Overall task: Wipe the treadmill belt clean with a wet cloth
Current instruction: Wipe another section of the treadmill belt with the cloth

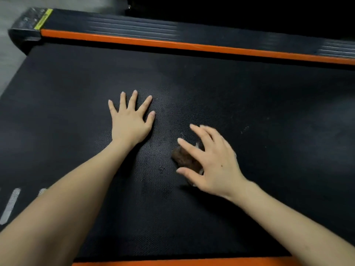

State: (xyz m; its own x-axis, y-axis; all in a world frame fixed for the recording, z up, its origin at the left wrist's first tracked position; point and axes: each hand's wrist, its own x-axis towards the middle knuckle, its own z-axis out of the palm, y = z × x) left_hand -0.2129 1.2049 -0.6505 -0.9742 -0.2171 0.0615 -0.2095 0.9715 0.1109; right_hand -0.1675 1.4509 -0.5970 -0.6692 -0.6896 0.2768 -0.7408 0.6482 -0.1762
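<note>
While left hand (130,122) lies spread on one belt (259,104), right hand (213,162), also spread, rests on one brown cloth (183,158)

— What is that bright line at the far side?
— The far orange strip (192,46). A black rail (134,27) with thin lines runs just behind it.
— And at its left end?
— A black cap (23,33) with a yellow sticker (43,19) on it. Grey floor (9,54) lies beside it. The near orange strip (172,263) shows at the bottom.

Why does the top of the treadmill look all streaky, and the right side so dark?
Head view: the ridged black side rail is smeared by motion blur; dim light leaves the textured black treadmill belt murky at right; sharpest around the flat left hand.
</note>
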